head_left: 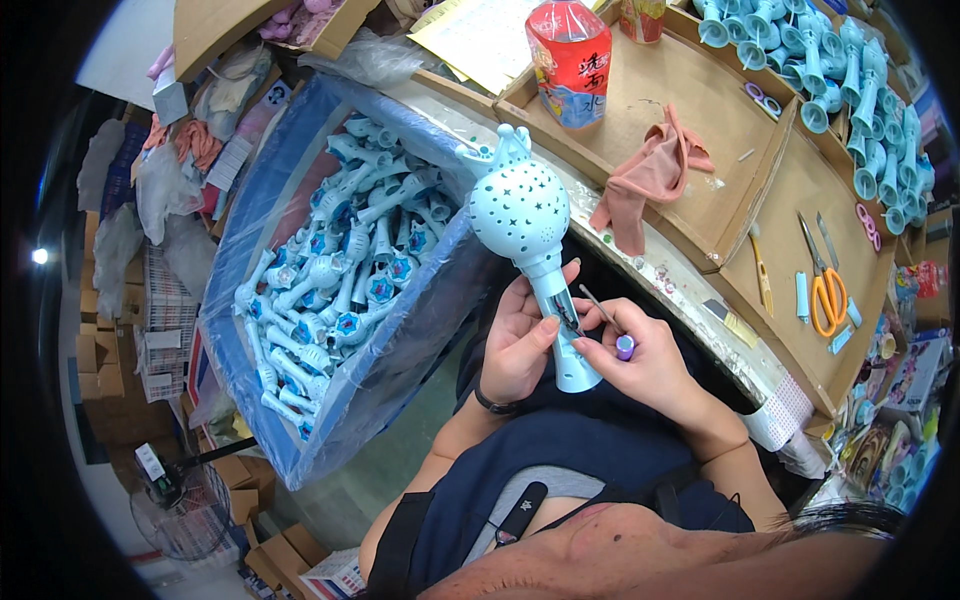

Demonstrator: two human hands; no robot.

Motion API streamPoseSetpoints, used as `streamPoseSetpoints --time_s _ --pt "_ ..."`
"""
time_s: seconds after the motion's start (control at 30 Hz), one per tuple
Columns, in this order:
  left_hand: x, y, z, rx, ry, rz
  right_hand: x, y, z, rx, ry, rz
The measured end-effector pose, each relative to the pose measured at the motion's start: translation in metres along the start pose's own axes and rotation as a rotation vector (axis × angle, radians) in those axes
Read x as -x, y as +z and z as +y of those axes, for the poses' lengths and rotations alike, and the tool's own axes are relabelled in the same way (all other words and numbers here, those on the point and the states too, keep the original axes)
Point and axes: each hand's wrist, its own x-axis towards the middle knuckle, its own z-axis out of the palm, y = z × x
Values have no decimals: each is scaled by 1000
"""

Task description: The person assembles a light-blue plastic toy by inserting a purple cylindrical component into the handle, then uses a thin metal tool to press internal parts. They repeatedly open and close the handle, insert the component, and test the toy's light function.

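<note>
A light blue toy wand (519,215) with a perforated round head and a crown-like top stands tilted in front of my body. My left hand (515,345) is wrapped round its handle, just below the ball. An opening along the handle shows dark parts inside. My right hand (645,350) holds a small screwdriver (625,347) with a purple handle, its thin shaft pointing up and away from the wand. The right thumb and fingertips touch the handle's lower part by the opening.
To my left, a blue plastic-lined bin (420,335) holds many light blue wand pieces. On the bench sit cardboard trays (745,205), a red-labelled bottle (572,75), a pink cloth (655,170), orange scissors (827,300) and a yellow cutter (762,270). More blue parts (865,90) stand at far right.
</note>
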Motion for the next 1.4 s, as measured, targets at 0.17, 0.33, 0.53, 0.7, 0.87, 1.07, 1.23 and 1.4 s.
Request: streamPoseSetpoints --time_s 0.17,0.33,0.53,0.7,0.87,1.07,1.23,1.4 --pt "1 -3 -6 -18 108 -10 2 2 -5 199 -17 76" --pt "-2 -6 -11 -143 197 -49 0 5 -3 168 -76 140" --pt "-1 -4 -13 -17 63 -21 -5 11 4 214 -100 142" --pt "-3 -4 -16 -20 84 -38 -12 18 7 292 -111 193" --pt "-2 1 -23 -124 175 33 -14 24 6 305 -103 198" --pt "-6 -6 -28 -40 100 200 -12 25 13 170 -23 77" --pt "-6 -14 -26 -43 127 212 -5 21 22 -295 131 -57" --pt "-11 -11 -31 -107 68 215 1 22 29 -719 53 8"
